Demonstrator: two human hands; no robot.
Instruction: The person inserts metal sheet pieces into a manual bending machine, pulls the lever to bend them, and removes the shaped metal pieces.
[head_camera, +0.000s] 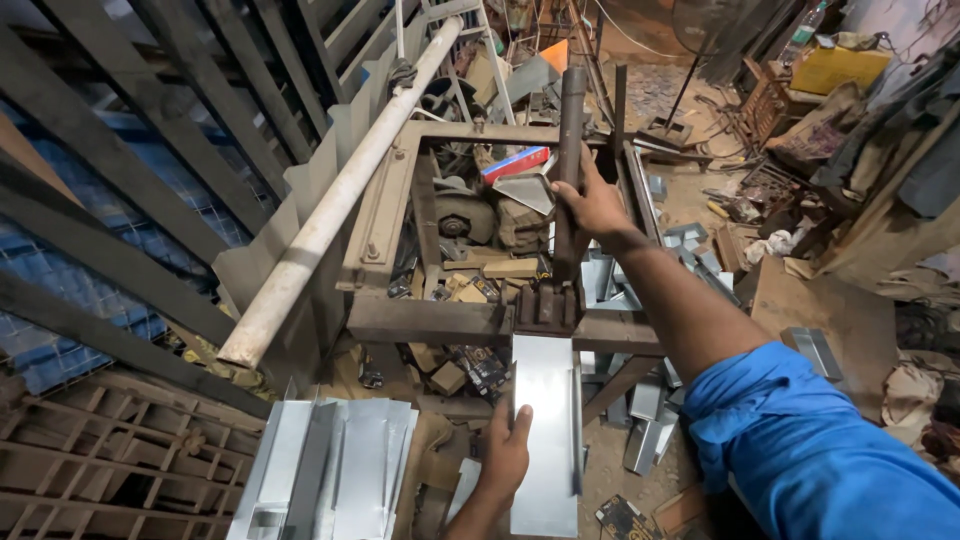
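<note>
- Centrally, one rusty open frame encloses a motor, wood blocks and scraps; its depths are indistinct.
- One flat metal sheet runs under the press jaws, its near end cut off; left hand grips its edge.
- Right hand is closed around one upright lever.
- Folded sheets are stacked at lower left, number unclear.

The right hand reaches forward on an outstretched, blue-sleeved arm, fingers closed in a grip. The left hand sits low, fingers curled.
</note>
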